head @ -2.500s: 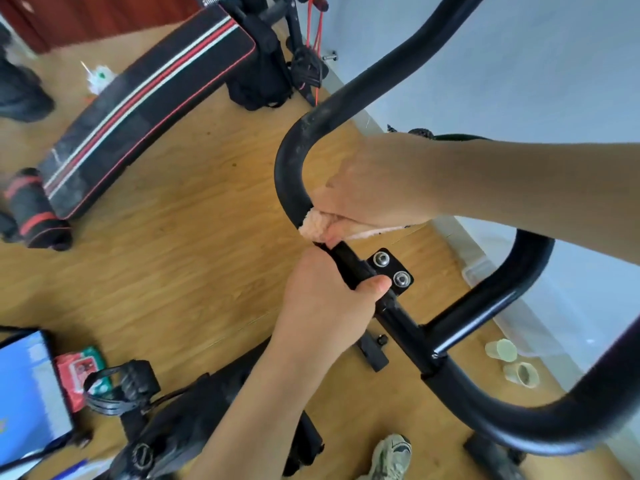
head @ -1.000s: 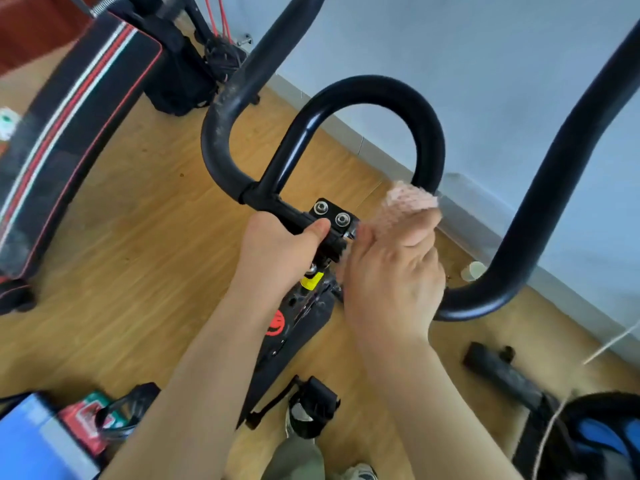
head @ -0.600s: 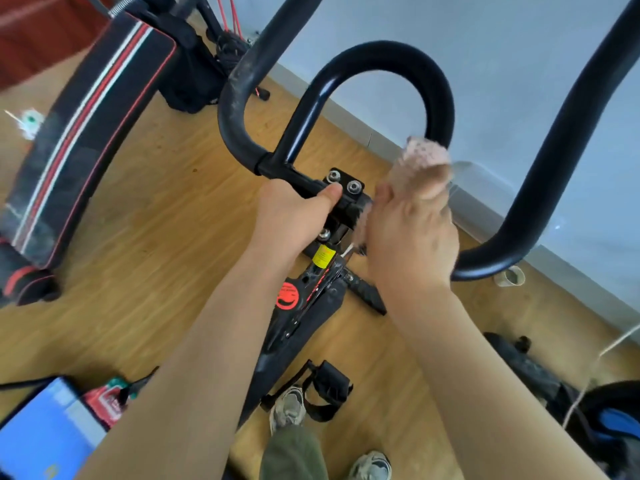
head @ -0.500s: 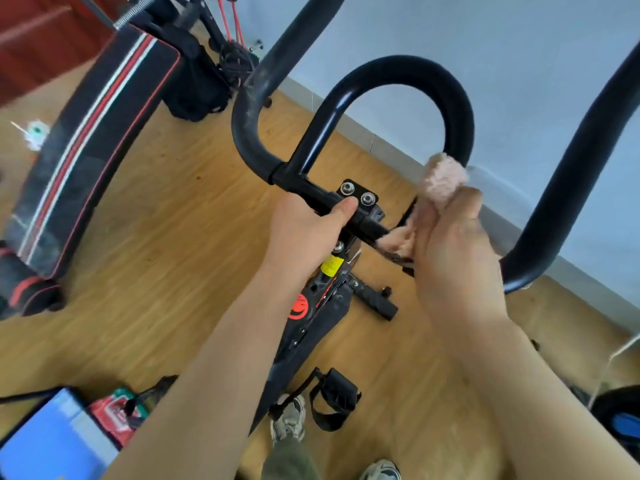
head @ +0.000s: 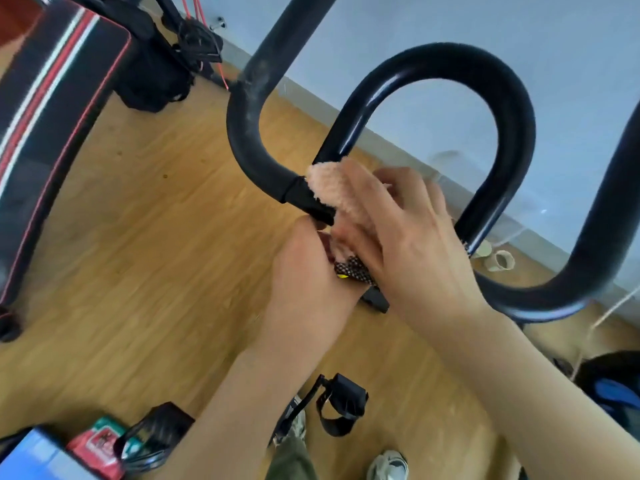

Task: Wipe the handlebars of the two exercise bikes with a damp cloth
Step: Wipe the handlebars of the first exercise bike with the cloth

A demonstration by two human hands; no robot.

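Pink cloth (head: 332, 192), gripped in your right hand (head: 415, 244), presses the black handlebar (head: 263, 161); your left hand (head: 304, 282) grips alongside.

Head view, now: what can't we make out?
- Handlebar clamp: hidden behind both hands.
- Left hand fingers: covered by the right hand and cloth, so the grip is unclear.
- Bar ends: cut off by the top and right edges.
- Packet label: blurred.
- Whether the cloth is damp: not visible.
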